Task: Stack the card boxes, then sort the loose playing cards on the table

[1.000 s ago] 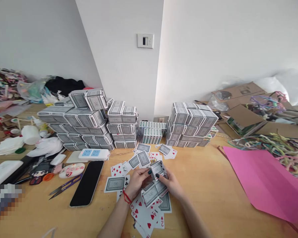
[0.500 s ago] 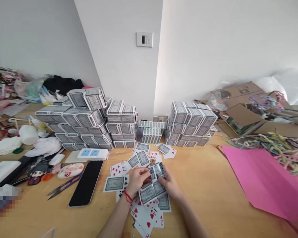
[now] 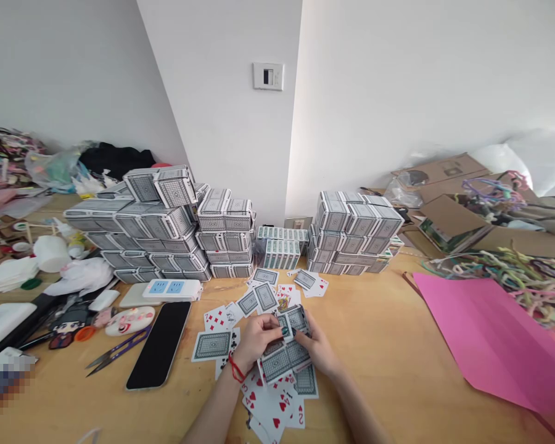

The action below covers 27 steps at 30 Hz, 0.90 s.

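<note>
Low over the table, my two hands are closed on a flat piece made of playing cards [image 3: 277, 365], its grey patterned backs facing up. My left hand [image 3: 258, 338], with a red cord at the wrist, pinches the card piece at its upper left part. On the right side, my right hand [image 3: 319, 346] grips the same piece, thumb on top. Underneath and toward me lie loose face-up cards [image 3: 271, 407], hearts among them. More loose cards [image 3: 264, 297] are scattered beyond my hands. The undersides of the piece and some fingers are hidden.
Stacked blocks of folded cards [image 3: 166, 222] stand at the back left, with another stack [image 3: 356, 231] at the back right. A phone [image 3: 160, 345], scissors [image 3: 118, 351] and a power strip [image 3: 173, 288] lie to the left. Pink paper [image 3: 481, 333] lies on the right.
The left thumb has shifted slightly down and right, pressing against the card piece. My right hand stays nearly where it was.
</note>
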### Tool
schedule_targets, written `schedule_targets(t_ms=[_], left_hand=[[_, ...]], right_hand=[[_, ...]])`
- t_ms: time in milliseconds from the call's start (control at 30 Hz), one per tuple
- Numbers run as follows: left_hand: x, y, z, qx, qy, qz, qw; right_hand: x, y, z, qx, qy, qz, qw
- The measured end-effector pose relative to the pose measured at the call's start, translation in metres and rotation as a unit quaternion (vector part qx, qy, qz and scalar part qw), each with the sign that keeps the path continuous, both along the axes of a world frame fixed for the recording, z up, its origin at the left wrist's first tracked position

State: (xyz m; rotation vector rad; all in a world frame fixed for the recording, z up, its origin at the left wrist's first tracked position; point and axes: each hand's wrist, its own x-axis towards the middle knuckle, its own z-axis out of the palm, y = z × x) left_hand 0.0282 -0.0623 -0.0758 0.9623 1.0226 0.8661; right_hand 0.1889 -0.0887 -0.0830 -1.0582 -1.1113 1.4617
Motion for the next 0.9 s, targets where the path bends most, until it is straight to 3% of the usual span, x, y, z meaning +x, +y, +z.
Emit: schedule_targets(t_ms=[233, 367, 533, 733, 900], left_hand=[[0.003, -0.001, 0.003, 0.002, 0.009, -0.001, 1.000], [-0.003, 0.000, 0.000, -0.017, -0.012, -0.018, 1.000], [-0.005, -0.001, -0.003, -0.048, -0.047, -0.028, 0.997], [0.001, -0.001, -0.002, -0.016, -0.004, 0.010, 1.000], [-0.001, 0.001, 0.001, -0.027, -0.020, 0.015, 0.999]], right_hand=[[0.003, -0.003, 0.006, -0.014, 0.028, 0.027, 0.999], [-0.001, -0.001, 0.002, 0.015, -0.012, 0.004, 1.000], [-0.001, 0.002, 0.001, 0.036, -0.027, 0.020, 0.999], [0.000, 0.001, 0.000, 0.001, -0.005, 0.013, 1.000], [-0.001, 0.004, -0.004, 0.014, -0.023, -0.012, 1.000]])
